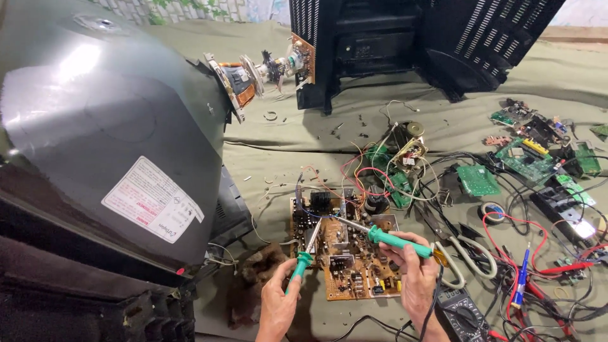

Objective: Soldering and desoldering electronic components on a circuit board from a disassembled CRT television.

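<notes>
My left hand (pixel 278 304) grips a green-handled tool (pixel 303 256) whose metal tip points up onto a brown circuit board (pixel 354 278). In my right hand (pixel 413 272) is a green-handled soldering iron (pixel 389 239), its thin tip reaching left onto the same board near a black component (pixel 320 201). The board lies flat on an olive cloth (pixel 297 142), with both tips close together over its upper left part. A dark cord runs down from the iron past my right wrist.
A large picture tube (pixel 107 126) fills the left, its neck (pixel 253 73) pointing right. A black set casing (pixel 405 41) stands at the back. Green circuit boards (pixel 525 158), red and black wires, a multimeter (pixel 462 313) and a blue screwdriver (pixel 522 275) lie to the right.
</notes>
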